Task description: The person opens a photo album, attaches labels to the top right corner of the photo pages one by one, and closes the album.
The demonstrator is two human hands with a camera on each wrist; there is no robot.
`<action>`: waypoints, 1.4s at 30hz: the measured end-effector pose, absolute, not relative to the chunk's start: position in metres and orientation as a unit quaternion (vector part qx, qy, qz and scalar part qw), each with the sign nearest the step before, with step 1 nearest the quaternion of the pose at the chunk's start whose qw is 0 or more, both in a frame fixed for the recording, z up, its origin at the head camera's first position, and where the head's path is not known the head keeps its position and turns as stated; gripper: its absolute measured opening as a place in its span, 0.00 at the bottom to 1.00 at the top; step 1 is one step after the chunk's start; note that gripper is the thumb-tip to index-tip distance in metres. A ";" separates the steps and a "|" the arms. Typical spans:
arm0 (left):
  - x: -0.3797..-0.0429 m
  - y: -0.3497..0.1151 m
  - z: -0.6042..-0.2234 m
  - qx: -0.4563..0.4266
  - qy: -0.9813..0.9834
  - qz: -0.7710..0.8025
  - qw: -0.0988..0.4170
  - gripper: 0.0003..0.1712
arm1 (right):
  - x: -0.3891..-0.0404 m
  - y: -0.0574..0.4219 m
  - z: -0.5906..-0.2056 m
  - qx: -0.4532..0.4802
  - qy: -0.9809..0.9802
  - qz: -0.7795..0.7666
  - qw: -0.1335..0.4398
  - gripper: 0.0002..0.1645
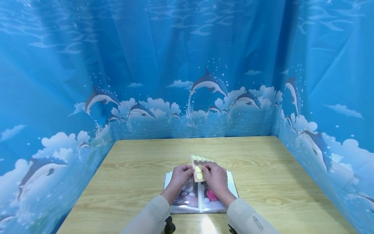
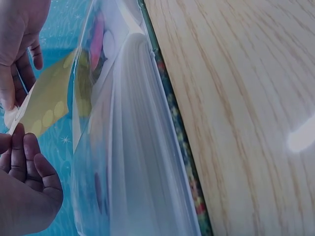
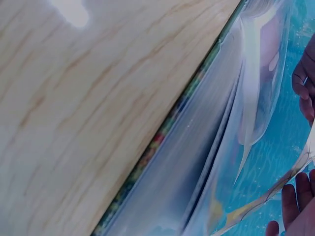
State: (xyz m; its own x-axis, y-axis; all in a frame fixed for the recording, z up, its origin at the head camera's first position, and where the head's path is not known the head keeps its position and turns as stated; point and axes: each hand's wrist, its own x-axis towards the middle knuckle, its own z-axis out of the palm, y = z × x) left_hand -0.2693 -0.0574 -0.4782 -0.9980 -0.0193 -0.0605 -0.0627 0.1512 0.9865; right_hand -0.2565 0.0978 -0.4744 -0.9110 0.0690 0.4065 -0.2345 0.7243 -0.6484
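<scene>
My left hand [image 1: 180, 177] pinches the left edge of a yellowish sheet of round stickers [image 1: 199, 176], held tilted above an open photo album [image 1: 199, 210]. My right hand [image 1: 217, 178] has its thumb and fingertips at the sheet's right part, pinching there. Rows of gold and dark circles show on the sheet's face. From the left wrist view, the sheet [image 2: 47, 101] spans the gap between both hands, its back towards the camera. A pale round bit shows by the right fingertips; whether it is a loose sticker is unclear. The right wrist view catches the sheet [image 3: 275, 189] edge-on.
The album's clear sleeves [image 2: 133, 123] bulge in a thick stack over a patterned cover. Pictures, one with a bright pink round shape [image 1: 211, 195], lie in its pages. Wood-grain table [image 1: 140, 162] surrounds it, with a blue dolphin-print curtain [image 1: 175, 65] behind and at both sides.
</scene>
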 end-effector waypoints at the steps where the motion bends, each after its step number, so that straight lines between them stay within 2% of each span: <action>1: -0.270 -0.058 -0.478 -0.030 0.759 0.651 0.016 0.09 | -0.257 0.098 -0.474 0.037 -0.903 0.380 0.197 0.06; 6: -0.271 -0.062 -0.480 -0.031 0.764 0.645 0.000 0.10 | -0.258 0.103 -0.471 -0.002 -0.892 0.417 0.171 0.07; 16: -0.282 -0.077 -0.479 -0.040 0.751 0.659 -0.014 0.13 | -0.261 0.115 -0.474 -0.024 -0.889 0.423 0.176 0.07; 42: -0.330 -0.110 -0.469 -0.120 0.762 0.636 -0.021 0.17 | -0.257 0.118 -0.490 0.005 -0.896 0.413 0.163 0.06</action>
State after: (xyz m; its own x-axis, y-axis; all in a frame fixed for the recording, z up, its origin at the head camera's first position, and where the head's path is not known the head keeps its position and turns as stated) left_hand -0.3298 -0.1102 -0.4690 -0.9705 -0.2088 -0.1204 -0.1559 0.1628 0.9743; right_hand -0.2566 0.1177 -0.4899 -0.9470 0.1251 0.2959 -0.1436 0.6591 -0.7382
